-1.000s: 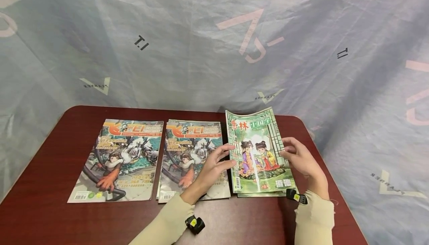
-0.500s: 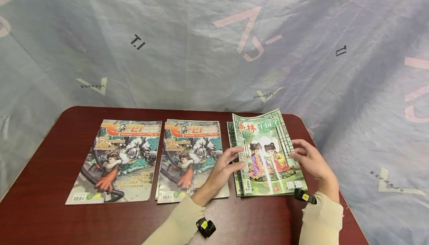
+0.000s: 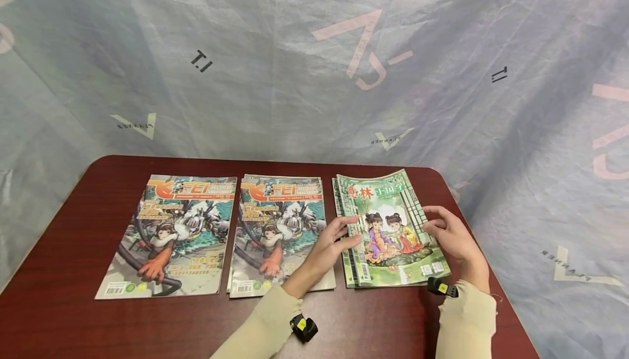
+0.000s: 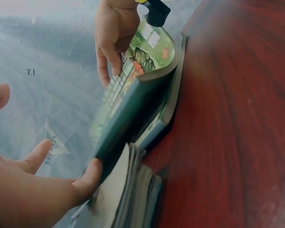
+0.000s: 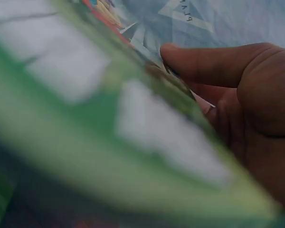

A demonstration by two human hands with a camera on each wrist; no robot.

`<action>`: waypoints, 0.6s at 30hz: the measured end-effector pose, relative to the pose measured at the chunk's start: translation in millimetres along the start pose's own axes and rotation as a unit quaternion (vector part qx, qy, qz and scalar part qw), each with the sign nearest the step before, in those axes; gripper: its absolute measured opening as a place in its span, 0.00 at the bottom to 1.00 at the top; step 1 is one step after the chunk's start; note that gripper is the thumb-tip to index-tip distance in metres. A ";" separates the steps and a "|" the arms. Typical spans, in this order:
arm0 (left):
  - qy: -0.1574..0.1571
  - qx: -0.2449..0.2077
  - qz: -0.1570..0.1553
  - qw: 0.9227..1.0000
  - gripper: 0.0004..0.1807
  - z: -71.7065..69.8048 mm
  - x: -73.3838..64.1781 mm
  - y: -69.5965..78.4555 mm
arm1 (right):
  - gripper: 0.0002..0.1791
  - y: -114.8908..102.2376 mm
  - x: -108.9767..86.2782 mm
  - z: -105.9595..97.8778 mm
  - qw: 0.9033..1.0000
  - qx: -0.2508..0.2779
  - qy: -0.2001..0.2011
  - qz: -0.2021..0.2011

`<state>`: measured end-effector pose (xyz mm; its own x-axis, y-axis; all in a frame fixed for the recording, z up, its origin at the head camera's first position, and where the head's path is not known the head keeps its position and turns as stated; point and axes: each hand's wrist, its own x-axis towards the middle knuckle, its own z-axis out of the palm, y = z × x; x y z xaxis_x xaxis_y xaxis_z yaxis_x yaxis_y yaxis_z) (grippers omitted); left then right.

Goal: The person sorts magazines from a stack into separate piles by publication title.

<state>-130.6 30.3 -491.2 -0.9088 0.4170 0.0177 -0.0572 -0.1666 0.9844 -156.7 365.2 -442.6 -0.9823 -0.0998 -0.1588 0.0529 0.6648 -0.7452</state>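
Note:
A green magazine [image 3: 393, 239], its cover showing two children in robes, lies bowed over another green magazine [image 4: 168, 107] on the right of the table. My right hand [image 3: 449, 231] pinches its right edge, thumb [image 5: 194, 61] along the cover side. At the spine is my left hand [image 3: 334, 244], fingers apart; one fingertip [image 4: 91, 173] touches the spine while the thumb [image 4: 0, 97] stands away from it. The left wrist view shows a gap between the upper magazine and the one beneath. Close up in the right wrist view, the cover is blurred.
A middle stack of FEI magazines [image 3: 275, 271] lies left of the green ones, under my left forearm. Farther left is another FEI magazine [image 3: 172, 239]. The dark red table [image 3: 59, 250] ends at a grey printed curtain [image 3: 275, 75].
Both hands have shifted right with the green magazine, which now lies lower and flatter over the one beneath. In the last half second its top edge has come down. The FEI magazines have stayed put.

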 end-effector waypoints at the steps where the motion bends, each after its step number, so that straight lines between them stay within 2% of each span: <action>1: -0.002 0.002 0.001 1.000 0.32 -0.4 0.1 -0.5 | 0.28 0.4 -0.4 -0.1 1.000 -0.003 -0.002 0.003; 7: -0.014 0.012 0.000 1.000 0.32 -2.0 -1.6 -1.1 | 0.30 -3.9 -6.1 -3.0 0.998 -0.046 -0.029 0.032; 13: -0.006 0.055 0.011 0.998 0.35 -0.2 -3.1 1.0 | 0.30 -12.1 -8.0 -7.6 0.995 -0.043 -0.066 0.061; 18: -0.018 0.052 -0.013 0.998 0.36 2.9 -3.2 3.7 | 0.33 -16.2 -8.9 -8.3 0.992 -0.041 -0.082 0.090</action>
<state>-126.7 30.9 -487.1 -0.8923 0.4515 -0.0035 -0.0359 -0.0632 0.9974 -150.3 361.4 -423.8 -0.9156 -0.0885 -0.3922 0.2034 0.7397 -0.6415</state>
